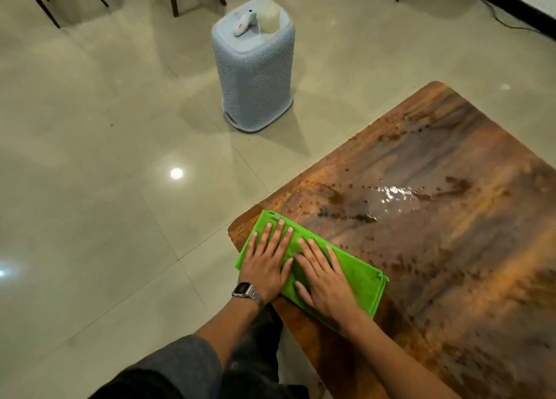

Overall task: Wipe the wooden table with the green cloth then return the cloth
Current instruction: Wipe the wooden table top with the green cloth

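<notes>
Glossy floor tiles (120,188) surround the wooden table (436,248); at its near corner the left hand (266,266) and right hand (326,281) press flat, fingers spread, on the folded green cloth (358,273); pushed unevenly, it may bunch and only smear the droplets (397,194); no readable writing.

The cloth (358,273) is a bright lime green, plain, with a small grey tag at its far corner. The table (451,218) is warm orange-brown wood with darker streaked grain, speckled with dark brown droplets (one patch glares white under the light). The floor (105,157) is pale beige tile with thin grey grout lines. The bin (255,76) is light grey with a fine woven-dot texture. The watch (245,290) is silver-banded with a dark face. The sleeve (180,365) is dark grey.
</notes>
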